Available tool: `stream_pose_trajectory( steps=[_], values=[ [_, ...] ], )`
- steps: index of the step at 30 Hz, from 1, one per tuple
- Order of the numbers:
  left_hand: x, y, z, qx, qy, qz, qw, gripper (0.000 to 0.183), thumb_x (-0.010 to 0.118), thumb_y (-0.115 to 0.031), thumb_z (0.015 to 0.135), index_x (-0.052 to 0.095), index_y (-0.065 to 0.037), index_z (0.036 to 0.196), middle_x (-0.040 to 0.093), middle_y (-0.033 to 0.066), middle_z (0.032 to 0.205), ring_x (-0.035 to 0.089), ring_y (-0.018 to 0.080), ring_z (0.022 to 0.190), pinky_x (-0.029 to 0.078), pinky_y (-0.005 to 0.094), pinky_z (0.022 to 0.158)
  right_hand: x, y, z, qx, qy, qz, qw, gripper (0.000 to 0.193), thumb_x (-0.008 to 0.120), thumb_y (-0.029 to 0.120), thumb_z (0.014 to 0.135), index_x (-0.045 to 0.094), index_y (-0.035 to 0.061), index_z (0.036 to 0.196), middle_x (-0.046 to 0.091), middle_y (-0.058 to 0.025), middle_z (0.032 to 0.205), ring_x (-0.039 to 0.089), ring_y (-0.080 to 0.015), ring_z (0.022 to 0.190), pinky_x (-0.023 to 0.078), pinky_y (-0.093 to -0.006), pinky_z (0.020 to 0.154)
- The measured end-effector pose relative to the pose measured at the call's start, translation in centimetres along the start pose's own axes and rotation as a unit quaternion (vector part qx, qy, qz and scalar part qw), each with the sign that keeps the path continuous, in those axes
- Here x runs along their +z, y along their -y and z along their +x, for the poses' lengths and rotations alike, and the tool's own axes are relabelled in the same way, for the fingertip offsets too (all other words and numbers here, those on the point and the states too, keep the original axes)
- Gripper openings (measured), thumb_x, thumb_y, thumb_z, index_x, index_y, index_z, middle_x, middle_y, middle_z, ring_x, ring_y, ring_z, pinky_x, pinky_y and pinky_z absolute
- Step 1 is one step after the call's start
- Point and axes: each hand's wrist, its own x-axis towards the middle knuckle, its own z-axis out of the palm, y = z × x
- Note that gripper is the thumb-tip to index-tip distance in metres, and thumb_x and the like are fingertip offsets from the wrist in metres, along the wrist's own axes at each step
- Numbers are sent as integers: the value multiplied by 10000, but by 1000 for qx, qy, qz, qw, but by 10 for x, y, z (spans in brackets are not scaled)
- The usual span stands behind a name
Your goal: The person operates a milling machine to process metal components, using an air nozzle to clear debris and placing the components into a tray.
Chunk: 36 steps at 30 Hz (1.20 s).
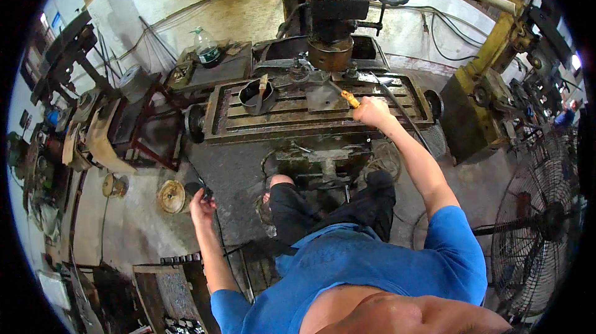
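My right hand (372, 112) is closed around a yellow-handled tool (351, 99) over the machine table. Its narrow metal end points toward the base of the spindle; whether it is a file or a scraper I cannot make out. Below that end, a flat grey plate (321, 99) lies on the slotted milling machine table (279, 121). Low on the left, away from the table, my left hand (202, 208) has its fingers around a small dark object (204, 194) of unclear kind. A dark pan (251, 105) sits on the table's left part, with a brush (262, 90) leaning in it.
Above the table hangs the machine's spindle head (331, 53). A large caged fan (543, 213) stands at my right, beside a yellow-green machine (475, 107). On a bench at the back left is a plastic bottle (207, 48). A round tan container (172, 197) rests on the floor.
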Motion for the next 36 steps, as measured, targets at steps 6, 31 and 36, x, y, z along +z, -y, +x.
stream_pose_trajectory(
  steps=[6,31,36],
  values=[
    [52,27,-19,-55,14,-17,998,199,582,-214,789,552,-51,898,554,45,690,553,202,575,361,293,436,-3,97,-106,-309,213,-32,926,331,545,292,522,643,19,681,614,-210,722,612,-340,721,497,-387,669],
    [334,74,4,421,173,517,725,277,647,-248,677,487,-21,682,524,92,576,528,223,526,423,354,523,11,-33,-13,-15,6,17,1000,349,540,296,612,635,6,780,620,-219,813,608,-369,798,486,-423,735],
    [415,95,22,480,166,654,561,333,611,-375,687,554,-62,786,611,143,705,601,327,700,467,436,606,-17,-36,-23,-4,75,96,993,366,526,295,612,638,16,820,603,-224,920,590,-347,877,464,-390,791]
  ],
)
